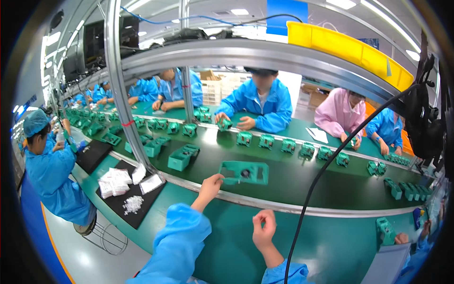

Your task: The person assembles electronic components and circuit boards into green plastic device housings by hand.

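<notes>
My left hand (211, 187) is closed on the near-left edge of a green plastic housing (257, 174). The frame-like piece has a cut-out and a dark round part near its middle, and it is held over the dark green conveyor belt (210, 163). Below and to the right, my right hand (264, 228) hovers above the green worktop (227, 232) with its fingers curled in. Whether anything small sits inside those fingers is hidden. Farther left on the belt stands another green housing (182, 158), apart from both hands.
A black mat (146, 203) carries white plastic packets (115, 182) and loose small white parts (133, 204). Green assemblies (266, 141) line the belt's far side, where co-workers sit. A metal post (124, 94) rises at left; a black cable (326, 163) hangs across the right side.
</notes>
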A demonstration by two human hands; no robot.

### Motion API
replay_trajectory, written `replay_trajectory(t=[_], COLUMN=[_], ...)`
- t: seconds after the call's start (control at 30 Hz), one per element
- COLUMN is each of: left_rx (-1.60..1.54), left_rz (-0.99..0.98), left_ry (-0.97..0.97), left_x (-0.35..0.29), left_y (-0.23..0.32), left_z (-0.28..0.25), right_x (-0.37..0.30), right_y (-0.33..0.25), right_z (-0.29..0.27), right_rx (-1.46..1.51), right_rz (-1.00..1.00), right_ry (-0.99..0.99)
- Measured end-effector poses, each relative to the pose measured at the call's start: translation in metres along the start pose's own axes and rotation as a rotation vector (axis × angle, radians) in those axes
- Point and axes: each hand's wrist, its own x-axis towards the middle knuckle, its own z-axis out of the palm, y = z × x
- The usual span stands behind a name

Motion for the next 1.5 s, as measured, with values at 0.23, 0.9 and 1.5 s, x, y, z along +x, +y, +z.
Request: replay_trajectory(t=[0.23,0.9,1.5], left_rx=[0.024,0.137,0.181], left_rz=[0.657,0.829,0.916], left_ry=[-0.669,-0.579,-0.503], left_x=[-0.119,-0.135,-0.14], left_y=[0.045,0.042,0.043], left_z=[-0.001,0.015,0.016], right_x=[0.047,0.022,0.01], right_y=[-0.066,-0.055,-0.048], right_z=[-0.089,-0.071,-0.063], right_rx=[-0.39,-0.966,-1.014], right_rz=[-0.021,0.003,-0.085], right_ry=[-0.448,-1.291,-1.213])
